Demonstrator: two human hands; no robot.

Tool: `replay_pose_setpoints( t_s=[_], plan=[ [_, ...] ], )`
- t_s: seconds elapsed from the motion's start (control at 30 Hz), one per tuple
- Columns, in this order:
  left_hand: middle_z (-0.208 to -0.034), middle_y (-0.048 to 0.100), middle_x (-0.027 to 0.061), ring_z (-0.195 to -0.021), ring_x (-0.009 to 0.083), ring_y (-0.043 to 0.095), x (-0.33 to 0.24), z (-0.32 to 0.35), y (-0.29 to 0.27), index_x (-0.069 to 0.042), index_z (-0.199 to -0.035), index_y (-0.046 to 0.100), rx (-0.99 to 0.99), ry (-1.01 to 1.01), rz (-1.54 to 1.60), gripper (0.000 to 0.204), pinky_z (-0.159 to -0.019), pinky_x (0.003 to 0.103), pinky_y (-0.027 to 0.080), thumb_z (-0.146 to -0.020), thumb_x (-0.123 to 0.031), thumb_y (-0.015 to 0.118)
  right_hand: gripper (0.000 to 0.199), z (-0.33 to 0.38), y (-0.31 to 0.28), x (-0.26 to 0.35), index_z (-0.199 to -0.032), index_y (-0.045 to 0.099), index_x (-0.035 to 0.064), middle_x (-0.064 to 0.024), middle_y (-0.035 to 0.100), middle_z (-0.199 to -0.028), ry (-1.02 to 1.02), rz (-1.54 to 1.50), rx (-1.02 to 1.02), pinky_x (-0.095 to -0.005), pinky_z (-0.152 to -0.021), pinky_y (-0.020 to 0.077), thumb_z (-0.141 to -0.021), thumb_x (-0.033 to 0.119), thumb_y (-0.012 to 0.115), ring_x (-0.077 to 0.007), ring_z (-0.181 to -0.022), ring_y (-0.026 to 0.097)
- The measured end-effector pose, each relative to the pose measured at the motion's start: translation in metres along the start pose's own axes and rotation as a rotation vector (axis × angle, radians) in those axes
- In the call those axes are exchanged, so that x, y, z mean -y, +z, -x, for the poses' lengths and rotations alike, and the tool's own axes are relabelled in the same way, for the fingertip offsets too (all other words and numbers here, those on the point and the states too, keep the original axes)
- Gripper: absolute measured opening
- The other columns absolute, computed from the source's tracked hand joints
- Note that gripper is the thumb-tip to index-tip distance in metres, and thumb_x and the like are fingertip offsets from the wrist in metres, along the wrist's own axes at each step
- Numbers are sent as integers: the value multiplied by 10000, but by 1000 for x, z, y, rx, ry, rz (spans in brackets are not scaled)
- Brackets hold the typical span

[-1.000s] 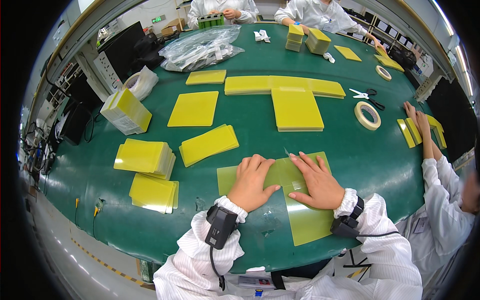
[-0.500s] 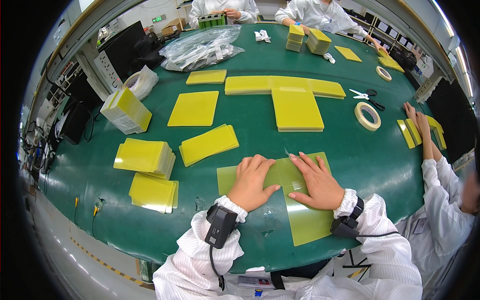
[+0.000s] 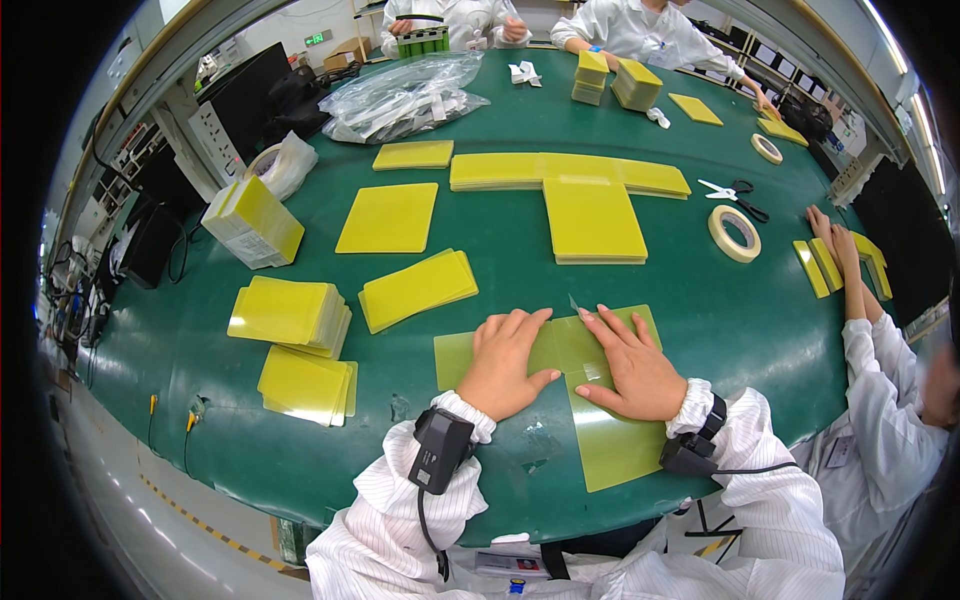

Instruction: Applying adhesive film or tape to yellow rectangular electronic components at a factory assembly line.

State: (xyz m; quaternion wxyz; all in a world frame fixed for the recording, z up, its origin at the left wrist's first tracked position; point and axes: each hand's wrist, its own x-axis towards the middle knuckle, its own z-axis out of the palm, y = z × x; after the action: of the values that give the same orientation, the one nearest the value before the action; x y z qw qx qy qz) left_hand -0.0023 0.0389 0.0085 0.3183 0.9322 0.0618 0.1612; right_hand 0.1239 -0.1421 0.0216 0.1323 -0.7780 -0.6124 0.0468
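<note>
Head view, hands: left hand and right hand both lie flat, palm down, fingers spread, on the T-shaped yellow-green sheets; neither grips anything.
Sheets, place: near edge of the green table, one pale sheet lying crosswise under the hands, a second running toward the person; the two overlap under the palms.
Joint: a small clear strip, probably tape, sticks up just beyond the fingertips; its far end is too small to read.
Wrists: a dark band with a cable on each white sleeve.
Risk 1: judged, sheets could slide out of square if one palm lifts first, since only hand pressure seems to hold them.
Risk 2: judged, the lower sheet reaches the table edge and could tip or get knocked by a sleeve.
Risk 3: judged, the strip could wrinkle if pressed unevenly.
Finished-looking T: larger yellow T of sheets at mid-table.
Stacks: yellow stacks to the left, well apart from the hands.
Packages: wrapped white-and-yellow block far left; heap of clear plastic bags at the back.
Tape roll: cream tape roll to the right, scissors just beyond it.
Sign: small green sign on the back wall.
Co-worker: another person's hands on yellow strips at the right.
</note>
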Motion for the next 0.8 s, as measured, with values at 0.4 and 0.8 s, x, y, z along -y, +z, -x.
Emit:
replay_pose_setpoints(
  t_s=[0.4,0.8],
  plan=[
    [-1195,466,198,-1126,368,410,-19,9,0,-18,-1238,458,-66,87,-118,662,-979,459,289,-703,-301,727,792,3,3,-1,-1389,179,25,-161,277,-1438,-17,-16,-37,-593,-1039,198,-847,463,556,-363,-1334,250],
    [-1242,408,286,-1189,448,366,-86,49,32,-61,-1369,346,78,-122,-588,1080,-921,703,163,-618,-833,427,803,1,4,-5,-1402,168,29,-164,271,-1445,-9,-23,-13,-595,-1040,193,-831,418,577,-369,-1343,235]
  ],
)
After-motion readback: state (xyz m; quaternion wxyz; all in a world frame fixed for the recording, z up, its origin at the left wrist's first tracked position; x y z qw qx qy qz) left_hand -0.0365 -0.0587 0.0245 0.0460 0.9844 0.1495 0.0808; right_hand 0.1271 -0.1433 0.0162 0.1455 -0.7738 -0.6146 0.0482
